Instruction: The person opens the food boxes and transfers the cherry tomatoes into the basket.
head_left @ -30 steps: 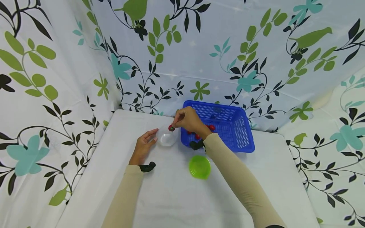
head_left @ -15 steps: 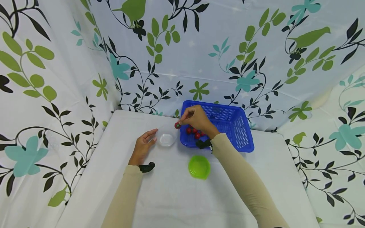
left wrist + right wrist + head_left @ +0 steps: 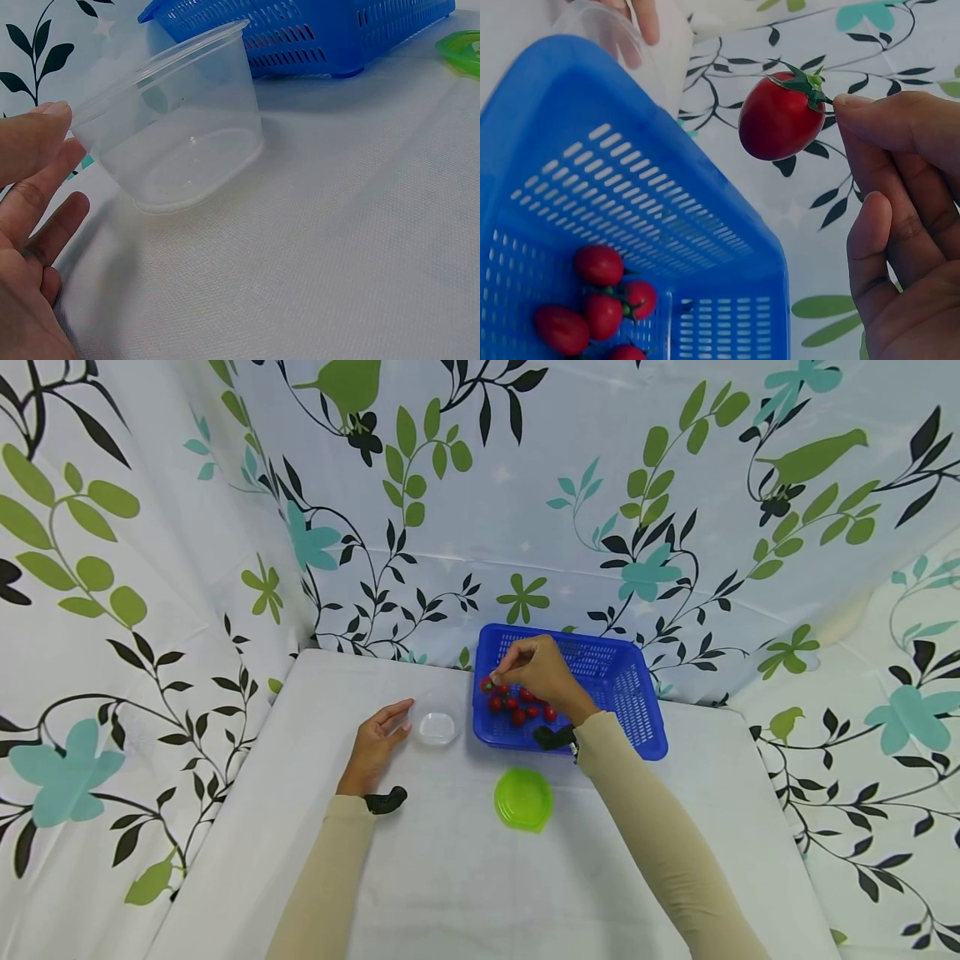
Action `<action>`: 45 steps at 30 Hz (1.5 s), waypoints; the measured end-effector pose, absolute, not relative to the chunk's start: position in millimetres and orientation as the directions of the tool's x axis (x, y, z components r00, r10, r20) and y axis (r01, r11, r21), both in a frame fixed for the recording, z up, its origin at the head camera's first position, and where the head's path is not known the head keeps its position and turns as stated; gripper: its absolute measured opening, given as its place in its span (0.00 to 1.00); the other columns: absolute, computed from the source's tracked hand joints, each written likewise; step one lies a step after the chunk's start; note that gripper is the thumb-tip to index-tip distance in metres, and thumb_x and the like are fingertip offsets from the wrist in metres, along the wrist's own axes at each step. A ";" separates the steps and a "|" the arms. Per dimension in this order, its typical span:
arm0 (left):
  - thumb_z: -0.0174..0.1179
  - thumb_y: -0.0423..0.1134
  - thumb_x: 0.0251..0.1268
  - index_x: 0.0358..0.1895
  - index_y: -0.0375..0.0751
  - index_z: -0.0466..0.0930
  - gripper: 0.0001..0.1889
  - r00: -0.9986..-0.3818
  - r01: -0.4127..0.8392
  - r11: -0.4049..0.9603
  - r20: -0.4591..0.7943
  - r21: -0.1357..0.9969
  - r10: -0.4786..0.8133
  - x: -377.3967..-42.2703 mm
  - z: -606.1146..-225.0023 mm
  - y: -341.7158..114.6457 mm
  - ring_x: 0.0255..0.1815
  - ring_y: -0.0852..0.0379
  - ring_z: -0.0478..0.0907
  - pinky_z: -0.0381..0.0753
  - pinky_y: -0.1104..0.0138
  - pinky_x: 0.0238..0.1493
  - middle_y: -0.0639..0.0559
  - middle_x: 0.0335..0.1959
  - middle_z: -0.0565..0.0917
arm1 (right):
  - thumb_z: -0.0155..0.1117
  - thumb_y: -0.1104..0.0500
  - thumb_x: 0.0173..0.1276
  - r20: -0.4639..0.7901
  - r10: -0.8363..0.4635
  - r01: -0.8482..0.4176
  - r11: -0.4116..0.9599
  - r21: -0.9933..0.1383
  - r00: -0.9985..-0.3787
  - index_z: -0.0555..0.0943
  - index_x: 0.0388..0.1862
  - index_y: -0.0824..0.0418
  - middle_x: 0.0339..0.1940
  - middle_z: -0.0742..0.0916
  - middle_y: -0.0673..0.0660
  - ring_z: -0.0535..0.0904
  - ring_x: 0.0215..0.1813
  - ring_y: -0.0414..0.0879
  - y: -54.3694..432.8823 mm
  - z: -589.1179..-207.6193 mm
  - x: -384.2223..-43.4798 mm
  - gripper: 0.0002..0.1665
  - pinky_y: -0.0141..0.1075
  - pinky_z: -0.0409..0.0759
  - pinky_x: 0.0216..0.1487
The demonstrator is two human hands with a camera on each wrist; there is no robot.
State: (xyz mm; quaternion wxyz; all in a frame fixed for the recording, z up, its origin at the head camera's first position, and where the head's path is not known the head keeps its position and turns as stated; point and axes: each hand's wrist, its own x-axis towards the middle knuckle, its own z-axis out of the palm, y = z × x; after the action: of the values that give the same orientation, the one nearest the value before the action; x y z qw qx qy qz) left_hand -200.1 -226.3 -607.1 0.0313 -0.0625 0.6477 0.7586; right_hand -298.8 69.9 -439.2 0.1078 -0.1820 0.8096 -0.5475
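In my right hand [image 3: 542, 670] a cherry tomato [image 3: 781, 118] hangs by its green stem, pinched between thumb and forefinger. That hand is over the left end of a blue plastic basket [image 3: 626, 697]. Several more cherry tomatoes [image 3: 602, 315], some with green stems, lie in the basket. My left hand [image 3: 371, 745] is at the left side of a clear plastic container [image 3: 180, 135]. Its thumb and forefinger hold the container by the rim, and the other fingers are loosely bent. Nothing shows inside the container.
A shallow lime-green round dish or lid [image 3: 523, 799] lies in front of the basket. Everything stands on a white-covered table [image 3: 450, 893]. Leaf-patterned cloth [image 3: 555, 543] hangs behind and at both sides.
My right hand has moved right with the cherry tomato, from above the clear container to over the basket, uncovering more tomatoes there. The left hand has stayed at the container.
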 end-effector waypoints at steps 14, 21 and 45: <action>0.60 0.28 0.79 0.76 0.43 0.75 0.25 -0.990 -0.133 -0.159 -0.139 0.978 -0.028 -199.2 -602.2 -225.6 0.85 0.55 0.62 0.53 0.53 0.88 0.49 0.80 0.74 | 0.82 0.70 0.59 0.042 -0.393 -0.186 0.334 -0.924 -0.918 0.87 0.28 0.66 0.33 0.93 0.57 0.92 0.37 0.48 93.8 -444.6 -301.8 0.09 0.38 0.91 0.44; 0.60 0.29 0.79 0.75 0.44 0.75 0.25 -0.991 -0.127 -0.146 -0.133 0.981 -0.029 -199.0 -604.5 -225.7 0.85 0.55 0.63 0.54 0.53 0.88 0.50 0.79 0.74 | 0.83 0.70 0.58 0.043 -0.390 -0.178 0.320 -0.931 -0.920 0.87 0.31 0.70 0.34 0.93 0.59 0.92 0.37 0.47 103.5 -446.2 -302.0 0.09 0.34 0.90 0.43; 0.61 0.30 0.78 0.75 0.46 0.75 0.25 -0.988 -0.147 -0.146 -0.152 0.978 -0.025 -200.1 -606.1 -226.6 0.85 0.55 0.62 0.52 0.53 0.88 0.51 0.80 0.74 | 0.81 0.70 0.61 0.039 -0.354 -0.167 0.339 -0.926 -0.934 0.86 0.31 0.70 0.34 0.93 0.59 0.92 0.38 0.48 134.9 -448.3 -303.8 0.09 0.35 0.90 0.45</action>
State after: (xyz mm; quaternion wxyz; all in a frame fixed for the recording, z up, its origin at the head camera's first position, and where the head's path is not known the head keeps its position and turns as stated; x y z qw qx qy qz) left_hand -200.1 -226.6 -606.1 0.0403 -0.0659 0.6522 0.7541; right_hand -303.8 134.9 -448.3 0.0845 -0.1600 0.8138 -0.5522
